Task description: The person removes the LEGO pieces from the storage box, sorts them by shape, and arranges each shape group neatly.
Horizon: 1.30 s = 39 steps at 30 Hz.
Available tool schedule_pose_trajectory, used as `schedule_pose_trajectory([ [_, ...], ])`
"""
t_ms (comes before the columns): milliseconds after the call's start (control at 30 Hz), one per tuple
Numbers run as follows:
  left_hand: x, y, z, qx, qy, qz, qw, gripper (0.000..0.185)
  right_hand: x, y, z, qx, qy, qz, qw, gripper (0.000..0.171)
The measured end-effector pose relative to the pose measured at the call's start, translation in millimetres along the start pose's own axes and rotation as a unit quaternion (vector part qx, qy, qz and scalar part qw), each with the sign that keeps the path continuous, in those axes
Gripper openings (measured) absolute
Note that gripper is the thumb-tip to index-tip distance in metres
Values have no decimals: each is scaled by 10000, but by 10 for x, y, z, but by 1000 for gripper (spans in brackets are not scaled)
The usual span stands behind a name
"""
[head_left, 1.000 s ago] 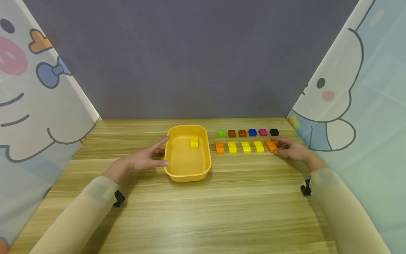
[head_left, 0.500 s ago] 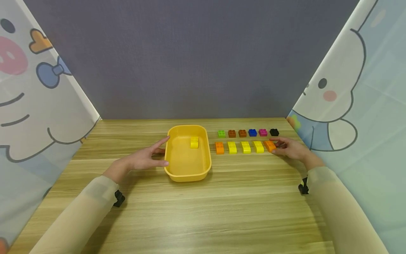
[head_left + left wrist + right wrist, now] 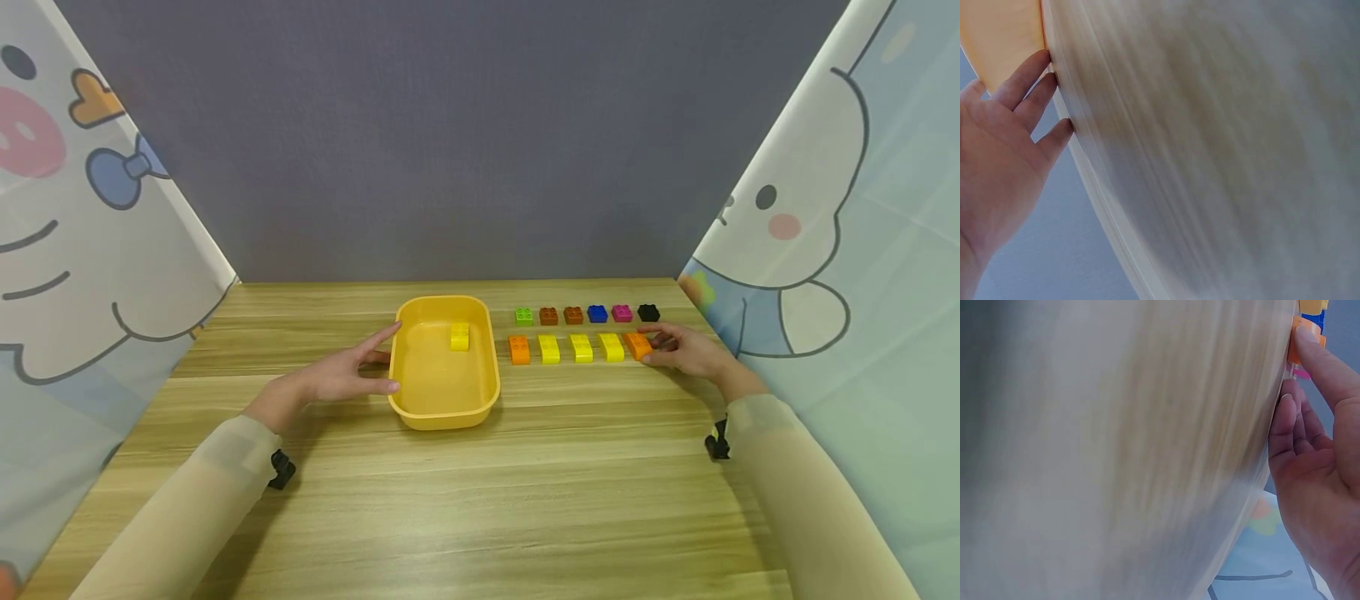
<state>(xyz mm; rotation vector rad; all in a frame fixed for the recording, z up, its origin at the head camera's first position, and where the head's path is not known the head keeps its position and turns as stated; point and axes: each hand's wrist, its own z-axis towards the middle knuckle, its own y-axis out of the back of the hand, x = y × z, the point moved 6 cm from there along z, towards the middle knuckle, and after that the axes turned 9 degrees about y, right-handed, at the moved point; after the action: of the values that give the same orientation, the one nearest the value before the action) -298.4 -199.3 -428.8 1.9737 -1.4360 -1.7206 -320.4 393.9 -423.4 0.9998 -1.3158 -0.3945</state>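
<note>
In the head view my left hand (image 3: 333, 375) is at the left side of a yellow plastic tray (image 3: 444, 422), thumb and index finger spread along its rim. The left wrist view shows those fingers fairly straight, with fingertips by the tray wall (image 3: 997, 37). One yellow toy brick (image 3: 460, 337) lies inside the tray. My right hand (image 3: 690, 350) pinches an orange toy brick (image 3: 637, 345) at the right end of the front row. In the right wrist view the thumb presses on this orange brick (image 3: 1316, 337), while the other fingers curl near the tabletop.
Left of the held brick, the front row has three yellow bricks (image 3: 581, 348) and another orange brick (image 3: 519, 350). Behind runs a row of smaller bricks, from a green one (image 3: 523, 316) to a black one (image 3: 648, 312). A grey panel (image 3: 457, 150) stands behind the wooden table (image 3: 487, 517).
My right hand has shifted slightly left, and the orange brick it pinches has slid a little left too, closer to the yellow one. The left hand and tray have stayed put.
</note>
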Motion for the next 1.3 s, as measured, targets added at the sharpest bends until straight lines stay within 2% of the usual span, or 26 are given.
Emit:
schedule_pose_trajectory([
  [400, 42, -12, 21, 8, -16, 0, 10000, 110, -60, 41, -69, -224, -41, 66, 9997, 75],
  [600, 42, -7, 22, -10, -21, -6, 10000, 111, 17, 87, -127, -516, 31, 347, 9981, 62],
  [733, 31, 5, 6, -25, 9, -18, 10000, 111, 235, 80, -157, -746, 291, 538, 9953, 51],
  [867, 28, 7, -3, -26, 15, -4, 10000, 111, 538, -16, -141, -844, 705, 757, 9910, 43],
  [1067, 32, 13, -12, -20, 18, -61, 10000, 111, 974, -264, 8, -641, 1286, 988, 9847, 37],
  [1300, 14, 19, -27, -3, -6, -36, 10000, 111, 1418, -491, 262, -392, 1516, 971, 9829, 32],
])
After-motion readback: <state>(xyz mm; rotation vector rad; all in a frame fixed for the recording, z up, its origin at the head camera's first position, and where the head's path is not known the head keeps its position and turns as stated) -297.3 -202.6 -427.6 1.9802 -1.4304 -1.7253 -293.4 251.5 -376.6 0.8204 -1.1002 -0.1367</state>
